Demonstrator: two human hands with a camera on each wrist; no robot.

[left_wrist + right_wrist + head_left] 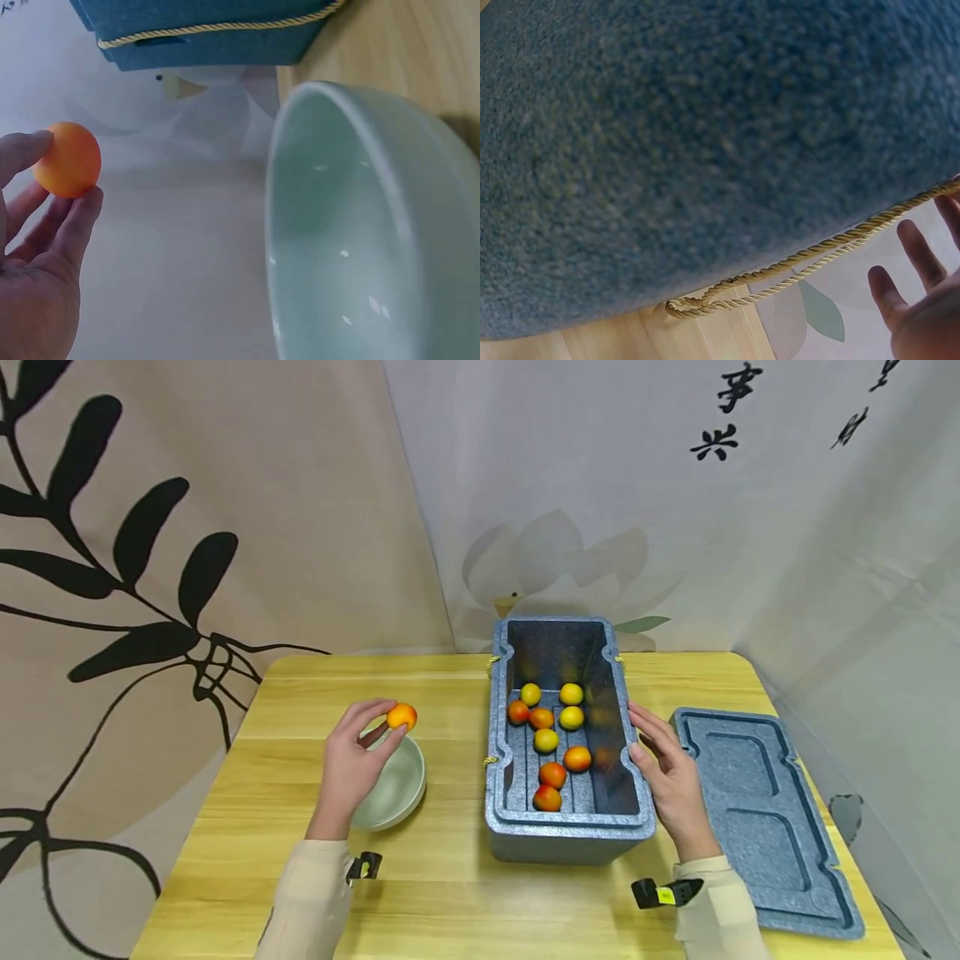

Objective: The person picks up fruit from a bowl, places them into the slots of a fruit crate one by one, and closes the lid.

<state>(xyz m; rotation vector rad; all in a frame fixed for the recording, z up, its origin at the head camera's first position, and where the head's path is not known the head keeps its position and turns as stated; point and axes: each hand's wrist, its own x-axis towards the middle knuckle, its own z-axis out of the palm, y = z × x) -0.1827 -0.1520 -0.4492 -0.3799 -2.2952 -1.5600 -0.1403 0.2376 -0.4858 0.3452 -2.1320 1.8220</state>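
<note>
Between thumb and fingertips, my left hand pinches a small round orange fruit. It is held up above the far side of a pale green bowl. In the left wrist view the bowl stands to the right of the fruit, apart from it. My right hand rests at the right rim of a grey-blue foam box, its fingers loosely extended. Several yellow and orange-red fruits lie on the ribbed box floor.
A grey-blue lid lies on the table right of the box. Yellow twisted rope runs along the box's side. Printed cloth hangs behind the table.
</note>
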